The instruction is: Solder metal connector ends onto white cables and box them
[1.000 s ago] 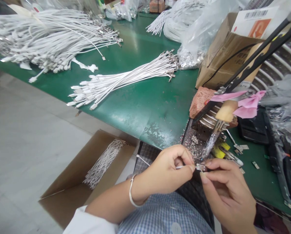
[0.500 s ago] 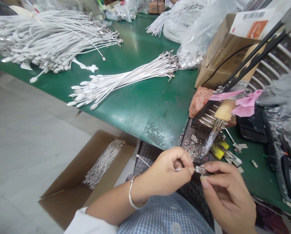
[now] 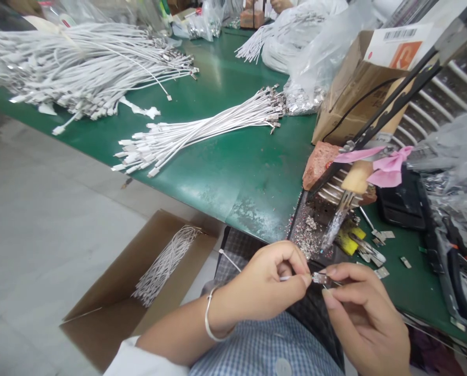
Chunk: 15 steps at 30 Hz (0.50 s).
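Note:
My left hand (image 3: 275, 282) is closed in a pinch on a thin white cable (image 3: 229, 259), close to its end. Out past those fingertips sticks a small silver metal connector (image 3: 319, 278), which looks like a USB plug. My right hand (image 3: 369, 313) meets the connector from the other side, its thumb and index finger at the metal's right end. A thin bright sliver shows between these right fingertips; what it is I cannot make out. Both hands are above my lap, at the table's front edge.
Bundles of white cables (image 3: 202, 125) lie on the green table (image 3: 213, 193), with a larger pile (image 3: 80, 68) behind left. To the right are a wooden-handled tool (image 3: 357, 177), a brick (image 3: 319, 164), a yellow sponge (image 3: 349, 237) and pliers (image 3: 458, 277). A cardboard box (image 3: 100, 292) stands below left.
The hands keep nearly the same pose. The metal connector sits slightly lower and its flat face is turned more into view. The whole scene has shifted slightly with the camera.

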Each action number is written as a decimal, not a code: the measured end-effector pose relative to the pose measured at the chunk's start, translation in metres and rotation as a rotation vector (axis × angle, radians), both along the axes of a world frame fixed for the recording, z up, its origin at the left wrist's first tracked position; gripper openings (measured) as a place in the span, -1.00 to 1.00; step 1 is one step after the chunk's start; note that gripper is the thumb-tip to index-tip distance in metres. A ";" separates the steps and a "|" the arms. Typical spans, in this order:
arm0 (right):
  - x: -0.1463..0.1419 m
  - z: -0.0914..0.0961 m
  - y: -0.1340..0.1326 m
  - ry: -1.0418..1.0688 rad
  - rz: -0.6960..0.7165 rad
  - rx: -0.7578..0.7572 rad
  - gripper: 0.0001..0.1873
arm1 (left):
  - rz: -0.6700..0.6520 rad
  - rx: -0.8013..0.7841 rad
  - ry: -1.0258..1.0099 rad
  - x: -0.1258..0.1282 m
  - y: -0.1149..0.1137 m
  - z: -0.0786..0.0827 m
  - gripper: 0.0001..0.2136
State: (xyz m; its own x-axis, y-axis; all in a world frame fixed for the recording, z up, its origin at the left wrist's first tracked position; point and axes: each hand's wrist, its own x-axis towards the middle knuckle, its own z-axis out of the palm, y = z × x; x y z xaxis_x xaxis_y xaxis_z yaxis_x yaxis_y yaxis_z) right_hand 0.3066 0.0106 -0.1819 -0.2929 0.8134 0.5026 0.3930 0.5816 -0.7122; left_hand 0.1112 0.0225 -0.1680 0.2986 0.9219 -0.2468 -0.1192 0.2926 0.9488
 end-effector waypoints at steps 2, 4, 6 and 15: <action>-0.001 0.001 0.000 0.000 -0.002 0.001 -0.83 | -0.004 0.002 0.007 0.000 0.000 0.000 -0.90; -0.001 0.002 0.001 0.004 0.001 0.005 -0.83 | -0.003 0.006 0.009 0.000 0.000 0.000 -0.90; -0.001 0.003 0.000 0.012 0.007 0.001 -0.82 | -0.001 0.005 0.007 -0.001 -0.001 0.000 -0.90; 0.002 0.005 -0.004 0.029 0.026 -0.028 -0.82 | -0.030 0.052 0.058 -0.004 -0.006 0.002 -0.90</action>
